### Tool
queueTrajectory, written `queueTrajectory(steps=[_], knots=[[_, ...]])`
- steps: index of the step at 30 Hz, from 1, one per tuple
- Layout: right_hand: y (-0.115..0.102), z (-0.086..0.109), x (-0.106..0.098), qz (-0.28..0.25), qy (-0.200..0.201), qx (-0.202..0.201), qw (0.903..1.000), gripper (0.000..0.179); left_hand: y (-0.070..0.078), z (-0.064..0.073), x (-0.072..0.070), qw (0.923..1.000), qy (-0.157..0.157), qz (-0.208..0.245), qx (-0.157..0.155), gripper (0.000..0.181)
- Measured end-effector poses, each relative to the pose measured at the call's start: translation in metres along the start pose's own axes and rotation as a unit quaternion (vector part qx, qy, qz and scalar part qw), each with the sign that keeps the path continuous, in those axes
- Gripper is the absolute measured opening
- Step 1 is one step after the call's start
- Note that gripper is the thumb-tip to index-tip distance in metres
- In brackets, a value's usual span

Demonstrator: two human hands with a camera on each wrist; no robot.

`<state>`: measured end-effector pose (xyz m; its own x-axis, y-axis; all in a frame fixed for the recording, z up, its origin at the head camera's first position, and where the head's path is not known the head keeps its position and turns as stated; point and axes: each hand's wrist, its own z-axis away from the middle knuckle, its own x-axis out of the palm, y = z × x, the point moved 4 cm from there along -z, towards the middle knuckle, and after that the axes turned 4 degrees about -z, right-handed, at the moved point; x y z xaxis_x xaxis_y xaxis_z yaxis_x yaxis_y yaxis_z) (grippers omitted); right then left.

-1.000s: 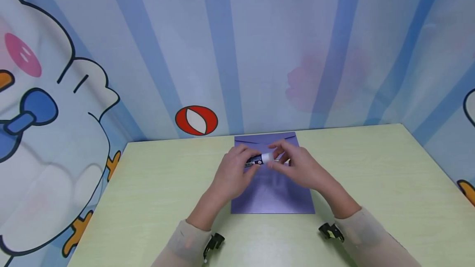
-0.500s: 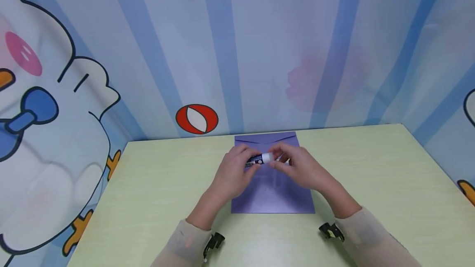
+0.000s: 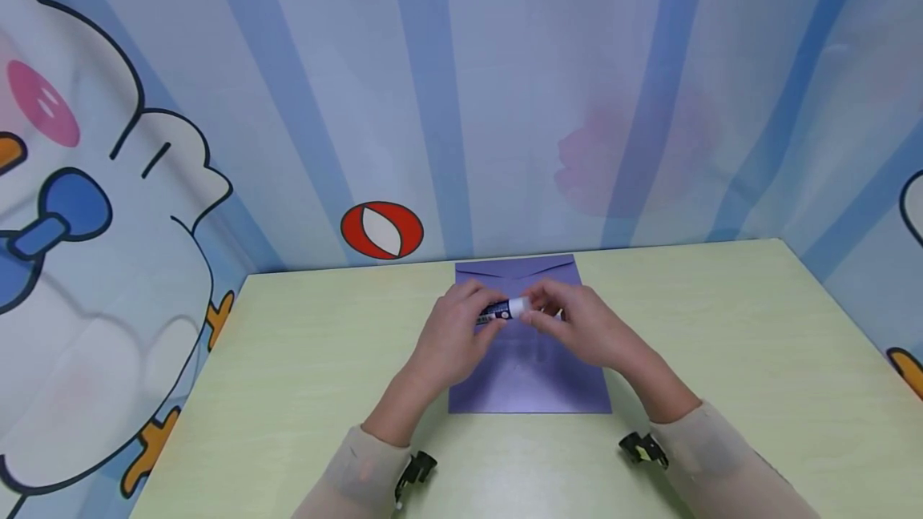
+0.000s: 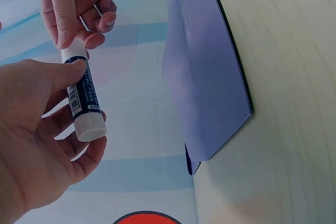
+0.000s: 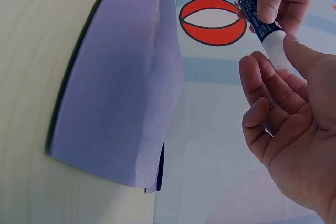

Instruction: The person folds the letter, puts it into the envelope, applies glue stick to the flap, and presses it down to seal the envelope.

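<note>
A glue stick (image 3: 501,311) with a dark blue label and white ends is held up above a purple envelope (image 3: 534,379). My left hand (image 3: 450,335) grips its barrel, with the thumb across the label in the left wrist view. At the other end, the thumb and index finger of my right hand (image 3: 591,327) pinch the white end (image 5: 274,51); the remaining fingers are loosely bent below it. The envelope lies on the table, its flap edge toward the wall, partly covered by both hands.
The pale wooden table (image 3: 324,351) extends on both sides of the envelope. Its back edge meets a blue striped wall covering (image 3: 505,102) with cartoon prints, among them a red and white ball (image 3: 382,230). Small black devices (image 3: 644,450) sit at both wrists.
My right thumb and index finger have closed in on the white end of the glue stick. The left hand and the envelope stay in place.
</note>
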<state>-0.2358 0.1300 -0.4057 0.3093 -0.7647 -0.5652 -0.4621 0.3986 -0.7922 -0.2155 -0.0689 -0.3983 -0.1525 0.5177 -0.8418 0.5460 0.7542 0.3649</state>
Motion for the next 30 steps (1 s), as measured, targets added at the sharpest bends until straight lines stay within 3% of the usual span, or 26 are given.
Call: queueTrajectory(steps=[20,30], knots=[[0.0,0.0014,0.0013,0.003,0.001,0.028,0.9996,0.022,0.0033,0.0,0.0016,1.0,0.001,0.004,0.007,0.025],[0.0007,0.0024,0.0044,0.019,0.018,0.035,0.999,0.042,0.0062,0.0012,0.0033,0.9997,0.008,0.005,0.022,0.027]])
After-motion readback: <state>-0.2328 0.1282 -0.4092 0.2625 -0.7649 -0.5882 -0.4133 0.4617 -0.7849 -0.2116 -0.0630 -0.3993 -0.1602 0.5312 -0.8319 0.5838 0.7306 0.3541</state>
